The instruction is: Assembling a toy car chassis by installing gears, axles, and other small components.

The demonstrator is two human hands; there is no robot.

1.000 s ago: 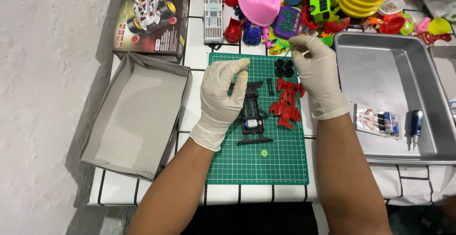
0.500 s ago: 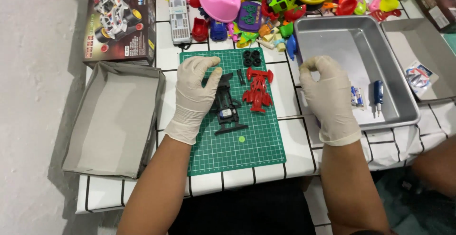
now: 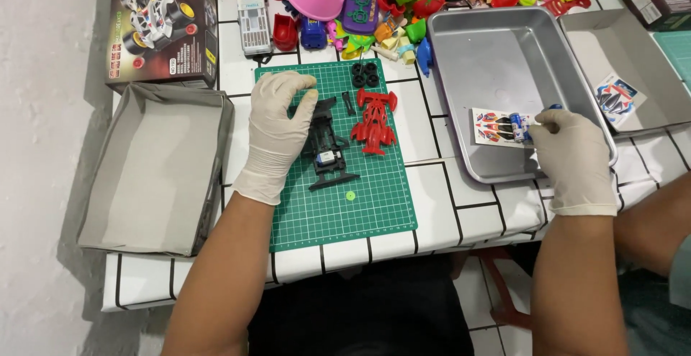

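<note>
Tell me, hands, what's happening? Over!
Left hand resting on black chassis. Right hand in metal tray, touching screwdriver. Red car body lies beside chassis.

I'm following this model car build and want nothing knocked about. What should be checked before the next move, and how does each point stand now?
1. Left hand steadies the black chassis on the green mat: ok.
2. Red car body lies free on the mat, apart from both hands: ok.
3. Black wheels sit together at the mat's top edge: ok.
4. Right hand reaches into the metal tray at the blue-handled tool: grip cannot tell.
5. Sticker sheet lies flat in the tray: ok.
</note>
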